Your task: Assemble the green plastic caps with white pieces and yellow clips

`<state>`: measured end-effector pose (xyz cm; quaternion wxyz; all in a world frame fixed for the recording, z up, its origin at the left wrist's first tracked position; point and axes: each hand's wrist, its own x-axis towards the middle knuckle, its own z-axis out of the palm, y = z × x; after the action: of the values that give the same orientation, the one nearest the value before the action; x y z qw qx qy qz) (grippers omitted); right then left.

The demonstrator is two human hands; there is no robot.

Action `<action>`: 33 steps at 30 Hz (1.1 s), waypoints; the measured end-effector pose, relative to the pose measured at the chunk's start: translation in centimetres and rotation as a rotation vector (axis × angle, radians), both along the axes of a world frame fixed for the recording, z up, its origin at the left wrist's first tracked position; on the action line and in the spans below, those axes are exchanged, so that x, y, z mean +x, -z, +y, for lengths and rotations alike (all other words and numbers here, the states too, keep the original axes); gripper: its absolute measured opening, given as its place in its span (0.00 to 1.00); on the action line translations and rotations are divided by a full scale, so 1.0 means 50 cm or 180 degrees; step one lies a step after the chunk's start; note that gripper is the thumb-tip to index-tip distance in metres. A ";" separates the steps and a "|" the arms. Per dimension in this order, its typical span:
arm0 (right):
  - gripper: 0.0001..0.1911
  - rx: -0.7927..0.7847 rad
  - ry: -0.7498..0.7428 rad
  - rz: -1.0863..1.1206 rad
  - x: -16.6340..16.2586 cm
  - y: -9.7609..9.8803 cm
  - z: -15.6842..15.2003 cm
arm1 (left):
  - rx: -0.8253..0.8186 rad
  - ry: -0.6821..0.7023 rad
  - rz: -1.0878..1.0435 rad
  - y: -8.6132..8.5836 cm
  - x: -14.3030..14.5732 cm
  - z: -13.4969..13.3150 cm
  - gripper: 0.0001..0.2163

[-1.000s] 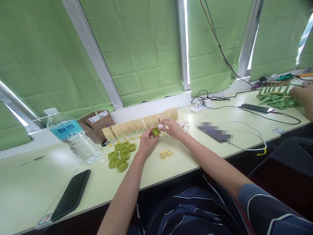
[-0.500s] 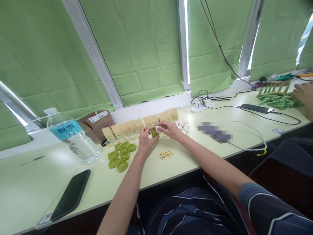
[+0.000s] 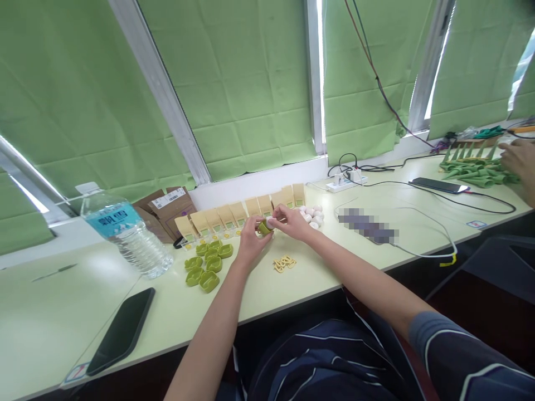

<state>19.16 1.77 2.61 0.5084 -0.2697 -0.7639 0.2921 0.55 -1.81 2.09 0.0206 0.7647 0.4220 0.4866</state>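
Note:
My left hand [image 3: 251, 240] is closed around a small olive-green plastic cup-like piece [image 3: 264, 227], held just above the table. With its fingertips pinched, my right hand [image 3: 291, 223] holds a white egg-shaped piece [image 3: 270, 222] at the top of that green piece; how deep it sits inside is hard to see. Left of my hands lie several similar green pieces [image 3: 209, 282]. Small yellow loop-shaped parts [image 3: 285, 263] are heaped in front of my right forearm. Behind my right hand is a cluster of white and pinkish egg-shaped pieces [image 3: 314, 217].
A row of beige cards [image 3: 217, 220] with clear packs stands along the wall. A water bottle [image 3: 127, 231], cardboard box [image 3: 165, 214] and black phone [image 3: 122, 331] are at left. Rightward lie a power strip [image 3: 346, 182], cables, another phone [image 3: 438, 185], green cones [image 3: 478, 169] and another person's hand [image 3: 520, 161].
My right fingers have shifted slightly over the white piece, and less of it shows above the green piece. My left hand keeps its hold. The other person's hand has moved a little.

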 end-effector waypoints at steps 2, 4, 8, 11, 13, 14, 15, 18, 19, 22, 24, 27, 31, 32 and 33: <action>0.13 0.0023 -0.0033 -0.0017 0.000 0.002 0.001 | 0.0033 0.0003 0.0014 0.001 -0.001 0.001 0.17; 0.13 0.0038 -0.0020 -0.0010 0.000 0.005 0.003 | 0.0077 -0.0007 0.0054 0.001 -0.002 0.002 0.17; 0.13 0.0079 0.0062 -0.0007 -0.002 0.007 0.008 | 0.0132 0.0003 0.0062 0.002 -0.003 0.005 0.17; 0.13 0.0062 0.0098 -0.0005 -0.003 0.008 0.008 | 0.0142 0.0043 0.0035 0.004 -0.003 0.008 0.17; 0.13 0.0035 0.0078 0.0003 -0.003 0.008 0.007 | 0.0145 0.0037 0.0047 0.005 -0.003 0.009 0.17; 0.13 0.0019 0.0056 0.0006 -0.003 0.008 0.007 | 0.0145 0.0028 0.0055 0.005 -0.003 0.009 0.17; 0.14 0.0002 0.0033 0.0009 -0.003 0.009 0.006 | 0.0143 0.0019 0.0060 0.005 -0.003 0.008 0.17; 0.14 -0.0028 -0.0015 0.0003 -0.003 0.009 0.006 | 0.0129 0.0018 0.0070 0.003 -0.002 0.005 0.17; 0.14 -0.0028 -0.0025 -0.0004 -0.003 0.009 0.006 | 0.0123 0.0019 0.0076 0.003 -0.001 0.004 0.17; 0.14 -0.0004 -0.0054 -0.0023 -0.003 0.008 0.004 | 0.0111 0.0010 0.0096 0.001 -0.001 0.002 0.17; 0.13 0.0029 -0.0075 -0.0031 -0.002 0.006 0.001 | 0.0118 0.0008 0.0099 0.000 -0.001 0.002 0.17; 0.12 0.0095 -0.0091 -0.0062 -0.001 0.003 -0.003 | 0.0152 0.0027 0.0113 0.000 -0.001 0.002 0.16; 0.12 0.0140 -0.0139 -0.0125 -0.001 0.004 -0.003 | 0.0216 0.0015 0.0173 -0.001 -0.002 0.002 0.15; 0.11 0.0169 -0.0172 -0.0137 -0.001 0.006 -0.002 | 0.0225 0.0010 0.0187 0.000 -0.003 0.002 0.15; 0.11 0.0209 -0.0207 -0.0147 -0.002 0.007 -0.002 | 0.0227 0.0010 0.0197 0.000 -0.005 0.002 0.15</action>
<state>19.07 1.69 2.26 0.4894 -0.2346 -0.7929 0.2769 0.29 -1.72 2.09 -0.0190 0.7802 0.4037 0.4774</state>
